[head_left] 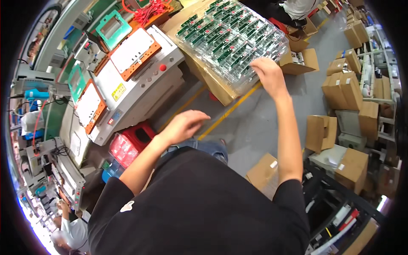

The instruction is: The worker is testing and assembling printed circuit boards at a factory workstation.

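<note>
Clear plastic trays (233,75) w/ rows of green circuit boards (226,48) sit on brown cardboard (223,94) at top centre; glare blurs the edges, so can't tell how many are stacked. R hand (270,76) is at the near right corner, fingers bent; fingertips hard to make out, so can't tell if it's gripping the rim or just touching. L hand (185,125) is empty, fingers loosely curled, over the grey floor (250,131), well apart from the trays. Black shirt (199,204) fills bottom centre, hiding most of the legs & floor there. On the L, pale machine (140,87) w/ white plates (131,53) in orange frames; red basket (127,146) below, partly behind L forearm. To the R, open carton (304,61) near the trays, more cartons (340,89) further out. Co-worker (295,8) up top is cut off by the edge; another person (76,233), lower L, is small & blurred.
</note>
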Demonstrator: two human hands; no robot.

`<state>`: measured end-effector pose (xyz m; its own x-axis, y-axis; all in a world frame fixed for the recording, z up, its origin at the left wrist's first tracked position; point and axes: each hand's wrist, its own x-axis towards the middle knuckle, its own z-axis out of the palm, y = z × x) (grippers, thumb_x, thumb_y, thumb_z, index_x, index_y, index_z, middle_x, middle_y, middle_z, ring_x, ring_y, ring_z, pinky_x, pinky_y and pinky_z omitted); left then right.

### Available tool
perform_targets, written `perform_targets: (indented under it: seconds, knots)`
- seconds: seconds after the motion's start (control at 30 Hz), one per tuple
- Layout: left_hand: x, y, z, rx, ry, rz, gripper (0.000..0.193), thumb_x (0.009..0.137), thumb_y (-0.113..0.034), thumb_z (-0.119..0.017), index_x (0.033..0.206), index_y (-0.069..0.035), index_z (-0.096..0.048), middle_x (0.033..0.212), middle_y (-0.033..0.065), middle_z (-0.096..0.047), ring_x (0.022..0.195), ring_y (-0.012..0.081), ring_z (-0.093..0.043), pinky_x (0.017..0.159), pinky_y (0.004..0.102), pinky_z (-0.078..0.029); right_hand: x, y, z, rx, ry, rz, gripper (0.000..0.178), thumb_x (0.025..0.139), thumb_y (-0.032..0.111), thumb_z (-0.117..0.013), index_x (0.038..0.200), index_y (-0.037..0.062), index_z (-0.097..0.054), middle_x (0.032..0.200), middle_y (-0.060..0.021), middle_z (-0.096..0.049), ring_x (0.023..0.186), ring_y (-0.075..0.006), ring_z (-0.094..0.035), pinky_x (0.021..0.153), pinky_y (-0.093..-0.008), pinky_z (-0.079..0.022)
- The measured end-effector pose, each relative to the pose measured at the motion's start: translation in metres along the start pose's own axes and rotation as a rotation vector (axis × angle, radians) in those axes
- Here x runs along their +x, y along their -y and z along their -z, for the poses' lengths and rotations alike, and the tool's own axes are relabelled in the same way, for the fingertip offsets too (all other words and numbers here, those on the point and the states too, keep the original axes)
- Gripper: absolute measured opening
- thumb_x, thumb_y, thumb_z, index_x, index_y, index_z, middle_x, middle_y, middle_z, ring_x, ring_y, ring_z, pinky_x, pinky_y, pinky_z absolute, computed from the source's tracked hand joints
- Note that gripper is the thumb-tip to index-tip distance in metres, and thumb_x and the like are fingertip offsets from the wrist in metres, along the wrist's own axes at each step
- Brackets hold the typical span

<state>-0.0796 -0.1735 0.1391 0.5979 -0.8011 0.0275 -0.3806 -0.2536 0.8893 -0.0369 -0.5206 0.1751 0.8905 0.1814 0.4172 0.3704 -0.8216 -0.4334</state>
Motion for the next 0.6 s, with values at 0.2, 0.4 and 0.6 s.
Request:
perform_targets:
  seconds: [0.2, 0.4, 0.6]
  knots:
    - [0.011, -0.013, 0.001, -0.22, -0.235, 0.078, 0.025, 0.088, 0.006, -0.058, 0.112, -0.001, -0.065, 0.105, 0.0123, -0.066, 0.089, 0.0215, -0.066, 0.078, 0.0301, -0.053, 0.035, -0.037, 0.027, -0.166, 0.466, 0.209, 0.012, 0.078, 0.01, -0.07, 0.09, 0.0082, -0.068, 0.09, -0.0058, -0.064, 0.09, -0.0269, -0.061, 0.08, -0.0378, -0.051]
    - [0.03, -0.022, -0.008, -0.251, -0.285, 0.092, 0.027, 0.088, 0.006, -0.056, 0.113, -0.002, -0.066, 0.108, 0.0118, -0.066, 0.087, 0.0199, -0.065, 0.074, 0.0292, -0.052, 0.051, -0.033, 0.028, -0.185, 0.943, 0.343, 0.012, 0.08, 0.012, -0.069, 0.091, 0.0079, -0.066, 0.097, -0.0016, -0.057, 0.097, -0.0233, -0.056, 0.085, -0.0385, -0.046]
    - [0.064, -0.029, 0.001, -0.141, -0.584, -0.017, 0.035, 0.085, 0.005, -0.061, 0.119, -0.006, -0.065, 0.122, 0.0129, -0.062, 0.109, 0.0272, -0.062, 0.09, 0.034, -0.051, 0.088, -0.018, 0.049, 0.209, 0.575, 0.245, 0.008, 0.085, 0.0, -0.063, 0.092, -0.0006, -0.058, 0.103, -0.0113, -0.058, 0.092, -0.0231, -0.057, 0.083, -0.0325, -0.046]
